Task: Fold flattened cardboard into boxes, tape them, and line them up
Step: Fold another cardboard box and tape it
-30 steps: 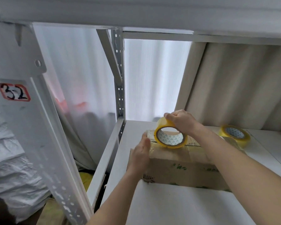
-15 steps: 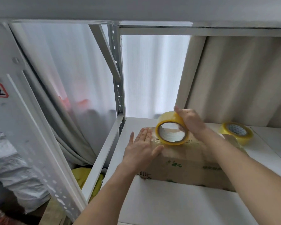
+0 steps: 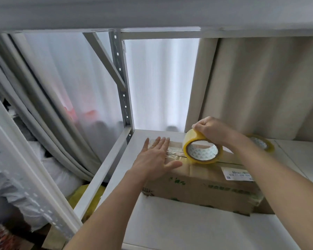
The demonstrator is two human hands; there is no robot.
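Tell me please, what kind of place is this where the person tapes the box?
Probably a storeroom or small packing area. The cardboard box lies on a white shelf of a metal rack with perforated uprights, a spare tape roll waits behind, and stuffed white sacks sit at left.

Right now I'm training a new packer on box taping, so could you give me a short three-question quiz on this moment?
1. True or false: the left hand lies flat with straight fingers on the top of the cardboard box.
2. Multiple choice: what does the right hand grip? A) a knife B) the yellow tape roll C) a marker
3. Fill in: a second tape roll lies on the white shelf, behind the person's ______ forearm.

Key: 1 true; 2 B; 3 right.
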